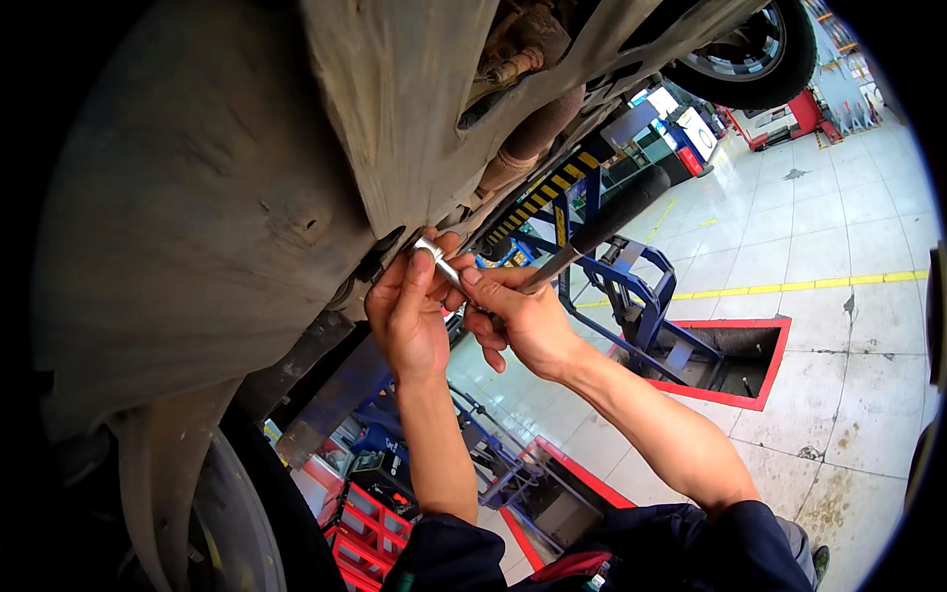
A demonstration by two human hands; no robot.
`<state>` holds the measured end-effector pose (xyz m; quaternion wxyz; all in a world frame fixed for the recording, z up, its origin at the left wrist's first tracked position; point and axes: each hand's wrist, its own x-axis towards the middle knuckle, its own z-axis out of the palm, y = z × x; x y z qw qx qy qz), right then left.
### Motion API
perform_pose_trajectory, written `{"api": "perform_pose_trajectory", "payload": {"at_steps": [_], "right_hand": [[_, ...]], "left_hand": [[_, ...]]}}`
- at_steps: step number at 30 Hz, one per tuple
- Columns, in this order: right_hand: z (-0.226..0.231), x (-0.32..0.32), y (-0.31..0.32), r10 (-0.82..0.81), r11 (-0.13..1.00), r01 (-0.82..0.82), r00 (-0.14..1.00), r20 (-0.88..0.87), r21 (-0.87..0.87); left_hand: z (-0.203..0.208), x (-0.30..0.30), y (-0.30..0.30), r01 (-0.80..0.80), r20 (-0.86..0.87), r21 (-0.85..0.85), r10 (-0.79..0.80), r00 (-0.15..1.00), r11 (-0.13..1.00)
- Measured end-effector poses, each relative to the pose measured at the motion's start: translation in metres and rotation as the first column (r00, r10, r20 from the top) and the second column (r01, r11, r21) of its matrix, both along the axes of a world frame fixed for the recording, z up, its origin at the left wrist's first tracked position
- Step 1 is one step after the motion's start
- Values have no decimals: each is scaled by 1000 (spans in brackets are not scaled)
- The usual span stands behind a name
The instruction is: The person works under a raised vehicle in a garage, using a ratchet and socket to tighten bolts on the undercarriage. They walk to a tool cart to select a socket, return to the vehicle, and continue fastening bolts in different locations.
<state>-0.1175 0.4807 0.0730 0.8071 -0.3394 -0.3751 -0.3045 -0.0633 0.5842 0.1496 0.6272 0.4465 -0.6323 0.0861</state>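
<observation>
Beneath a raised car, both of my hands meet at a socket wrench point(610, 219). My left hand point(409, 321) is closed around its shiny metal socket point(430, 254), thumb pressed on the side. The fingers of my right hand point(528, 321) grip the metal shank; the long dark handle sticks out past them, up and to the right. The socket's tip sits close to the lower edge of the grey underbody panel point(395, 109), beside a dark opening. Whether it touches a fastener there is hidden by my left fingers.
A blue scissor lift point(641, 306) stands at a red-framed floor pit point(774, 365). A wheel point(755, 54) hangs at the upper right. Red racks point(370, 533) are low on the left. A yellow line point(819, 285) crosses the tiled floor.
</observation>
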Motion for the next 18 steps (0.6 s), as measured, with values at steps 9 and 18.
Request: {"api": "perform_pose_trajectory", "payload": {"at_steps": [9,18], "right_hand": [[-1,10,9,-429,903,430,902,48,-12],[2,6,1,-116,992,118,992,46,-52]], "left_hand": [[1,3,-1,-14,44,4,14,999,1000],[3,4,7,-66,75,70,61,995,995]]}}
